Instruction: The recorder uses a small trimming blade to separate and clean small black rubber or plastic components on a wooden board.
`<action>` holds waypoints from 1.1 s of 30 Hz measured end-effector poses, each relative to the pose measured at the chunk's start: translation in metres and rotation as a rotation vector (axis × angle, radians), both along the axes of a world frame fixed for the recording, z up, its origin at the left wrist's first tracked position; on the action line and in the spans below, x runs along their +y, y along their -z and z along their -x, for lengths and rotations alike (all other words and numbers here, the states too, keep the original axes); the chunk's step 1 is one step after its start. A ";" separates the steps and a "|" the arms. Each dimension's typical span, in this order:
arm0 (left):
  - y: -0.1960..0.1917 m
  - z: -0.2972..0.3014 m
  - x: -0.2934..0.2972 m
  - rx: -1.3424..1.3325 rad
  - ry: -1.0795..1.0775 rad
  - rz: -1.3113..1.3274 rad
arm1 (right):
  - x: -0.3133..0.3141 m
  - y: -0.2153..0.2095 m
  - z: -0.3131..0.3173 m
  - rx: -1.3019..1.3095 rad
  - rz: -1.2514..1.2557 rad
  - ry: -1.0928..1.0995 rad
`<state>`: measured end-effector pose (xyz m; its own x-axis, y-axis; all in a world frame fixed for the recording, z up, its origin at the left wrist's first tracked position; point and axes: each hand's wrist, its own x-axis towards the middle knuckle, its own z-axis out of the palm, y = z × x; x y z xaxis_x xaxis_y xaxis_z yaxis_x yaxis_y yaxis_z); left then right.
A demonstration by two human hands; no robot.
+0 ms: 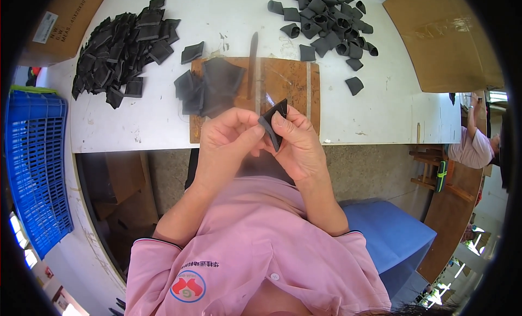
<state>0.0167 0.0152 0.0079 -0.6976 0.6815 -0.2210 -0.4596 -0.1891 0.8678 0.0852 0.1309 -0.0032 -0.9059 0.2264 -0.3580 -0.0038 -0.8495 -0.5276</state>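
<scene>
Between my two hands, just over the table's front edge, is a small black fabric sleeve (276, 126), tilted. My right hand (300, 138) pinches it with the thumb on its face. The thumb and fingers of my left hand (234, 136) are closed on its left edge. Behind them a brown wooden board (288, 77) lies on the table, with a long thin blade-like tool (253, 66) on it. A few dark fabric pieces (220, 82) overlap the board's left side, and one flat piece (192, 52) lies just beyond.
A heap of flat black pieces (130, 44) lies at the back left; a pile of rounded, open black sleeves (326, 22) is at the back right. Cardboard boxes (65, 22) (451, 39) flank the white table (370, 115). A blue basket (38, 169) stands left, a blue-covered block (386, 234) right. Another person (474, 145) is far right.
</scene>
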 end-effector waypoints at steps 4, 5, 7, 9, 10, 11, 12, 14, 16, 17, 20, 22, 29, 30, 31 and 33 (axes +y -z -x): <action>-0.001 -0.003 -0.002 0.091 -0.058 0.102 | -0.002 -0.005 -0.001 -0.067 -0.401 -0.020; -0.002 -0.003 -0.003 0.079 -0.059 0.112 | -0.002 -0.006 -0.001 -0.098 -0.617 -0.007; -0.004 -0.002 -0.001 0.077 -0.060 0.116 | -0.003 -0.009 0.001 -0.088 -0.621 -0.010; -0.003 -0.001 0.000 0.129 -0.152 0.159 | -0.009 -0.018 0.006 -0.228 -1.338 0.267; -0.003 -0.002 -0.001 0.136 -0.154 0.155 | -0.004 -0.011 0.010 -0.138 -1.715 0.524; -0.003 -0.001 0.000 0.218 -0.172 0.190 | -0.002 -0.013 0.009 -0.134 -1.720 0.532; -0.003 -0.001 0.000 0.299 -0.190 0.226 | -0.002 -0.016 0.005 -0.031 -1.702 0.391; 0.007 0.001 -0.004 0.471 -0.152 0.269 | -0.006 -0.017 0.003 0.109 -1.554 0.196; 0.007 0.000 -0.003 0.648 -0.127 0.272 | -0.008 -0.018 0.004 0.096 -1.530 0.236; 0.009 -0.001 -0.001 0.652 -0.131 0.268 | -0.007 -0.015 0.006 0.116 -1.603 0.261; 0.011 -0.003 0.005 1.019 -0.418 0.444 | -0.006 -0.012 0.016 0.158 -1.986 0.336; 0.010 -0.002 0.008 0.791 -0.450 0.396 | -0.008 -0.010 0.021 0.127 -2.057 0.351; -0.022 0.022 0.007 -0.327 -0.100 -0.254 | -0.003 -0.010 0.021 -0.087 -1.199 0.288; -0.024 0.019 0.005 -0.278 -0.082 -0.196 | -0.001 -0.012 0.022 -0.007 -0.990 0.268; -0.026 0.017 0.005 -0.229 -0.065 -0.139 | 0.002 -0.013 0.022 0.000 -0.992 0.276; -0.021 0.011 0.006 0.031 -0.159 0.042 | 0.004 -0.016 0.018 0.141 -0.481 0.037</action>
<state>0.0052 0.0211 0.0289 -0.8032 0.5521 -0.2237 -0.3994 -0.2205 0.8899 0.0674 0.1349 0.0127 -0.9260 0.3690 -0.0799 -0.1291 -0.5083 -0.8514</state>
